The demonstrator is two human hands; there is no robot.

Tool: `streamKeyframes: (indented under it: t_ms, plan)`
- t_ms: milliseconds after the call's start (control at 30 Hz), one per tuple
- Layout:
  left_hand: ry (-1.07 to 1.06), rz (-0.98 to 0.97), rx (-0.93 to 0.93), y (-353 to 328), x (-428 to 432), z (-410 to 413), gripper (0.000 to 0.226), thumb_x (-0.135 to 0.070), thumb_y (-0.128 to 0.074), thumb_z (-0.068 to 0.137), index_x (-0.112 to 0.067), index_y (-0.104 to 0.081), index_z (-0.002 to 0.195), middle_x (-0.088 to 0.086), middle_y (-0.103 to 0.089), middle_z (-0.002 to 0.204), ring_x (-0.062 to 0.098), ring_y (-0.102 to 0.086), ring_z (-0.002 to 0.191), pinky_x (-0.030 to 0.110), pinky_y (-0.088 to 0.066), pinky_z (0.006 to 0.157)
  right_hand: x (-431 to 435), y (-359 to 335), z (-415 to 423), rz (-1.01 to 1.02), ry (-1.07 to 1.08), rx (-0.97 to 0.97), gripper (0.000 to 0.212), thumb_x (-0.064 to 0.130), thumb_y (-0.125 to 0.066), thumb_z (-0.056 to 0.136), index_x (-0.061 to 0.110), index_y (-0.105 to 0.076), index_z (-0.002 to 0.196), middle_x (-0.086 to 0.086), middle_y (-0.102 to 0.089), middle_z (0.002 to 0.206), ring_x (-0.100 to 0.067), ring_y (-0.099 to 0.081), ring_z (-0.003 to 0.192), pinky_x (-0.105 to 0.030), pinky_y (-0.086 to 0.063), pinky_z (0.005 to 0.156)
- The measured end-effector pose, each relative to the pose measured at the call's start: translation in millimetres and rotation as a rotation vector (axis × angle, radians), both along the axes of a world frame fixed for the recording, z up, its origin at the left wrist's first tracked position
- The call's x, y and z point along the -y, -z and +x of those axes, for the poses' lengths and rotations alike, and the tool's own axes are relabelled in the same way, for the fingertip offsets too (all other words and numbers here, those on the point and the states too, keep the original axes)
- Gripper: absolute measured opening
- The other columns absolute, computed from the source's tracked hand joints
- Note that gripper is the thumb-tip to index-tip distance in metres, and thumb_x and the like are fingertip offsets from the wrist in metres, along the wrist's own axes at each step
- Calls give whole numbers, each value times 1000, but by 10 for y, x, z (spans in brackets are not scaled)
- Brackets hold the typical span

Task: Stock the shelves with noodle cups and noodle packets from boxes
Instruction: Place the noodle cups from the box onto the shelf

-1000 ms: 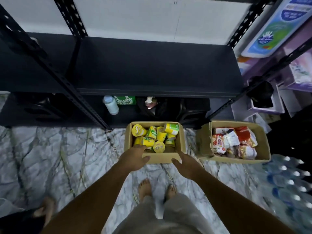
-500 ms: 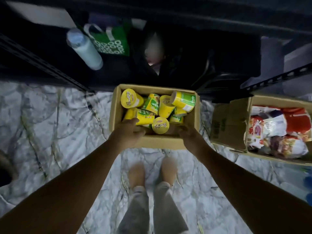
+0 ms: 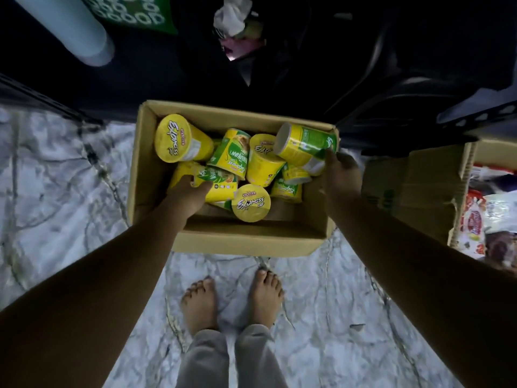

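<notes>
Gray and white marble floor (image 3: 56,177) is under my two bare feet (image 3: 199,303). Two brown boxes sit on it, just in front of the dark shelf (image 3: 167,79).

The cup box (image 3: 246,242) is right by my toes. I can count at least eight yellow noodle cups (image 3: 264,161) in it, all tipped over and piled up. Two of them show their round lids, and both lids say "Express cup". A small red label sits above those words, but it is too tiny for me to read. Some cups have green on their sides.

My left hand (image 3: 187,196) is in the box with its fingers curled around the low cup (image 3: 218,182) lying on its side. My right hand (image 3: 340,175) wraps its fingers around the high cup (image 3: 303,145) at the far right corner of the box.

The packet box (image 3: 414,191) is to my right. Red and white noodle packets (image 3: 475,219) lie in it, but I cannot count them.

One white bottle (image 3: 70,29) and one green bag (image 3: 134,15) with white rings are on the shelf.
</notes>
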State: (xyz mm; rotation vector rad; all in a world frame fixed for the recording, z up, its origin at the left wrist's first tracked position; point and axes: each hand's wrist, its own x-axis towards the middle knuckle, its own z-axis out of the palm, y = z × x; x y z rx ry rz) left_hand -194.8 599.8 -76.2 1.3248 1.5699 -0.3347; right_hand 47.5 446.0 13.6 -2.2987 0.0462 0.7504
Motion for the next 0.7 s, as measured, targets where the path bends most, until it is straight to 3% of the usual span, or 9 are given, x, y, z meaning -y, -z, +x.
streamKeyframes:
  t_ms: [67, 167, 267, 367, 467, 500, 600, 700]
  plan:
    - [-26, 22, 17, 76, 38, -6, 61, -41, -65, 99, -15, -44, 151, 13, -52, 149, 37, -51, 133, 37, -42, 98, -58, 268, -18, 25, 0, -24, 41, 62, -56, 84, 25, -68, 96, -6, -72, 93, -26, -69, 84, -41, -56, 72]
    - [-66, 30, 72, 146, 66, -29, 61, -37, -73, 94, -18, -45, 146, 9, -59, 140, 35, -56, 125, 42, -47, 101, -85, 414, 10, 60, 70, -37, 56, 74, -63, 65, 23, -63, 89, -11, -71, 102, -28, -68, 83, -43, -54, 71]
    - [-136, -14, 60, 170, 44, -9, 60, -45, -74, 92, -21, -48, 140, 5, -58, 125, 32, -57, 111, 41, -49, 92, -76, 383, -72, 154, 95, -39, 37, 56, -73, 82, 24, -54, 80, -19, -66, 110, -19, -62, 77, -31, -47, 63]
    - [-192, -46, 43, 144, 25, 35, 52, -50, -71, 93, -20, -50, 129, 4, -54, 113, 25, -51, 100, 35, -41, 83, 0, 408, -177, 141, -15, 100, 29, 50, -68, 91, 30, -51, 81, -11, -65, 110, -17, -62, 87, -31, -46, 68]
    - [-239, -66, 52, 215, 30, 55, 50, -52, -74, 90, -21, -51, 120, 3, -53, 108, 26, -53, 101, 39, -49, 89, 81, 303, -347, 204, -158, 185, 22, 45, -61, 97, 33, -46, 88, 3, -63, 101, -10, -62, 92, -32, -49, 73]
    - [-245, -76, 30, 206, 42, 54, 54, -58, -75, 86, -22, -51, 119, 3, -55, 109, 26, -55, 100, 43, -52, 91, 114, 268, -407, 225, -195, 200, 19, 39, -60, 101, 29, -45, 92, 7, -60, 96, -2, -59, 86, -28, -46, 70]
    - [-223, -72, 54, 301, 56, 32, 77, -87, -66, 71, -27, -51, 116, 0, -61, 110, 14, -53, 80, 45, -55, 75, 218, 87, -581, 271, -333, 262, 17, 22, -55, 106, 7, -46, 106, 12, -51, 92, 10, -51, 80, -15, -39, 67]
    - [-215, -54, 104, 196, 68, -2, 62, -50, -83, 82, -17, -54, 125, -6, -57, 103, 12, -56, 86, 43, -56, 91, 376, 61, -682, 245, -524, 296, 22, 17, -56, 105, 3, -47, 119, 7, -59, 112, 10, -53, 93, -8, -38, 76]
